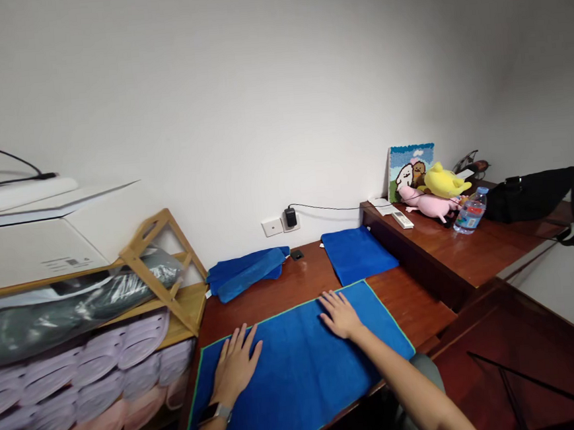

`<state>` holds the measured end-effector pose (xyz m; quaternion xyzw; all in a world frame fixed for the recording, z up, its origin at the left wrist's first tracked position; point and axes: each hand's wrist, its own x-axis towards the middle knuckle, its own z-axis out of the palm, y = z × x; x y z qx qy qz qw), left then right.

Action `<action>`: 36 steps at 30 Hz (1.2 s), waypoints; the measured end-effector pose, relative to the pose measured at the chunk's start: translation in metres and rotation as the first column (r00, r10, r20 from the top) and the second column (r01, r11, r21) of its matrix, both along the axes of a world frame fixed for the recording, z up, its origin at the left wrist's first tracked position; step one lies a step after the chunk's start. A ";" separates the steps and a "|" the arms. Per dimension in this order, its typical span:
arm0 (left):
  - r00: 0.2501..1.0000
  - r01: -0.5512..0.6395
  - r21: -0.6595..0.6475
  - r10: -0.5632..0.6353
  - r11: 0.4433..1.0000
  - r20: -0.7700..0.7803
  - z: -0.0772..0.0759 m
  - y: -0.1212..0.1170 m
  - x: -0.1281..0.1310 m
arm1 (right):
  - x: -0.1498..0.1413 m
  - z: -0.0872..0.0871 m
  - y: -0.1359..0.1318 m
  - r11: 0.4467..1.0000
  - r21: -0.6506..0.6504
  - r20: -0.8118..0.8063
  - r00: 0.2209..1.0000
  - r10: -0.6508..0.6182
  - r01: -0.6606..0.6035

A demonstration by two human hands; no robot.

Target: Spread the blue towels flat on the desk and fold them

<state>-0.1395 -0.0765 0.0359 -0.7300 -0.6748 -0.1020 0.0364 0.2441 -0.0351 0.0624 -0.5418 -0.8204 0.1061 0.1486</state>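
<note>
Forearms [413,382] extend forward; left hand [234,367] and right hand [341,316] spread flat, ungripping, on blue cloth [299,366]; even pressure should smooth it.

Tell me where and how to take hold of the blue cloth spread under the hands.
Probably best pinched at its two far corners, thumb and fingers coming in from the outer sides: the spread cloth lies flat on the desk, and neither far corner is covered. The left hand and right hand lie near that edge, so the reach looks short.
</note>
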 end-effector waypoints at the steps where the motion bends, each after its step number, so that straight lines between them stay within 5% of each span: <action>1: 1.000 0.004 -0.030 -0.004 1.000 0.008 0.000 0.004 0.003 | -0.012 -0.001 0.002 0.999 -0.025 -0.014 1.000 0.023 -0.023; 5: 0.999 -0.048 -0.054 0.049 0.997 0.009 -0.014 0.008 -0.024 | -0.009 -0.007 0.013 0.994 -0.104 -0.003 0.999 -0.032 0.031; 10: 0.992 -0.116 -0.065 0.112 0.991 -0.055 -0.027 -0.001 -0.078 | 0.066 -0.014 0.016 0.965 -0.133 0.095 0.972 -0.215 0.226; 15: 0.993 -0.099 -0.105 0.092 0.990 -0.070 -0.023 -0.003 -0.084 | 0.110 -0.017 0.017 0.916 -0.156 0.167 0.924 -0.345 0.370; 29: 0.986 -0.165 -0.094 0.166 0.982 0.000 -0.023 0.010 -0.075 | 0.112 -0.019 0.025 0.900 -0.173 0.186 0.910 -0.369 0.400; 36: 0.986 -0.158 -0.122 0.164 0.980 0.034 -0.022 0.012 -0.097 | 0.111 -0.017 0.026 0.900 -0.185 0.166 0.915 -0.367 0.395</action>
